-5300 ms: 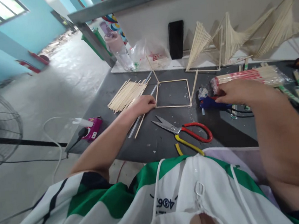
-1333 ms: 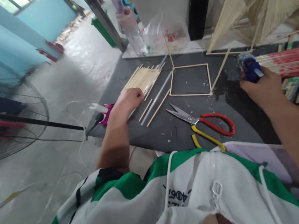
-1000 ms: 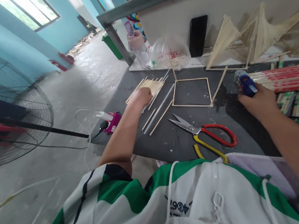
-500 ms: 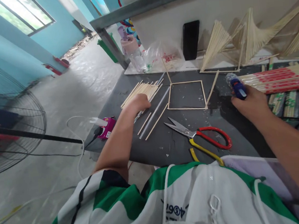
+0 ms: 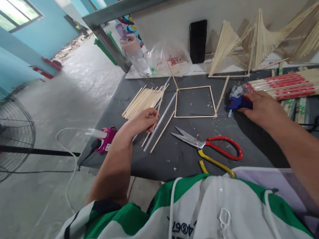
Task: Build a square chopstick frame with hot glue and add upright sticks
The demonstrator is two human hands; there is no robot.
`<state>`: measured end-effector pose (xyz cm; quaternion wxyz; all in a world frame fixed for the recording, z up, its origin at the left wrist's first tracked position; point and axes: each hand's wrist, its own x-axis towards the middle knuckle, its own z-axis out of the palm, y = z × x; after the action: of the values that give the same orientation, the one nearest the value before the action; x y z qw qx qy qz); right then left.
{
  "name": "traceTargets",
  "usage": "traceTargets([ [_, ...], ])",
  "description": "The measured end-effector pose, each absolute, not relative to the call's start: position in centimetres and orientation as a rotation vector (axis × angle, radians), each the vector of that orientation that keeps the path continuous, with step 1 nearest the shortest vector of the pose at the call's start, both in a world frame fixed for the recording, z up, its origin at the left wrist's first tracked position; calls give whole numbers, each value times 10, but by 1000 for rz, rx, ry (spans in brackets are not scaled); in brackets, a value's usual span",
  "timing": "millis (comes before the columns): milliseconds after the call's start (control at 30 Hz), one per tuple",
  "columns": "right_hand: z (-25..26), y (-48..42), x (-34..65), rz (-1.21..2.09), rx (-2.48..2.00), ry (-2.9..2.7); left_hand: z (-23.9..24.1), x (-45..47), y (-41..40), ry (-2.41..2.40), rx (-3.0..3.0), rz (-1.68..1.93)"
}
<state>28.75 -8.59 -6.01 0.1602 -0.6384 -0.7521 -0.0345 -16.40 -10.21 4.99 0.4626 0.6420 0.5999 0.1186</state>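
My left hand (image 5: 145, 120) pinches a thin wooden stick (image 5: 160, 101) that slants up to the right, beside a loose pile of such sticks (image 5: 139, 100). Under and beside that hand lie clear glue sticks (image 5: 164, 113) and a single wooden stick (image 5: 163, 131). My right hand (image 5: 262, 107) is wrapped round a blue glue gun (image 5: 240, 102) at the right of the table. Between my hands a square frame of sticks (image 5: 195, 116) lies flat, with further sticks jutting from two of its corners.
Scissors (image 5: 198, 144) with red and yellow handles lie in front of the frame. A magenta power adapter (image 5: 106, 139) is at the left edge. Behind stand a bottle (image 5: 134, 54), a black phone (image 5: 198, 41) and finished stick models (image 5: 268, 45). Packed sticks (image 5: 288, 84) lie at right.
My left hand has drawn back slightly from the pile with a stick now showing in its fingers. The glue gun in my right hand has turned to point left and shifted left.
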Motion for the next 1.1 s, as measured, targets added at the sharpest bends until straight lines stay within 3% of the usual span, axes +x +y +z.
traceTargets([
  [333, -59, -89, 285, -15, -1744, -2139, 25, -128, -106, 1154, 1549, 477],
  [667, -63, -86, 284, -38, -1736, -2125, 47, -73, -84, 928, 1559, 795],
  [833, -57, -88, 283, -48, -1734, -2126, 29, -37, -74, 946, 1523, 890],
  [1100, -52, -89, 282, -21, -1773, -2141, -1, -89, -63, 1059, 1494, 901],
])
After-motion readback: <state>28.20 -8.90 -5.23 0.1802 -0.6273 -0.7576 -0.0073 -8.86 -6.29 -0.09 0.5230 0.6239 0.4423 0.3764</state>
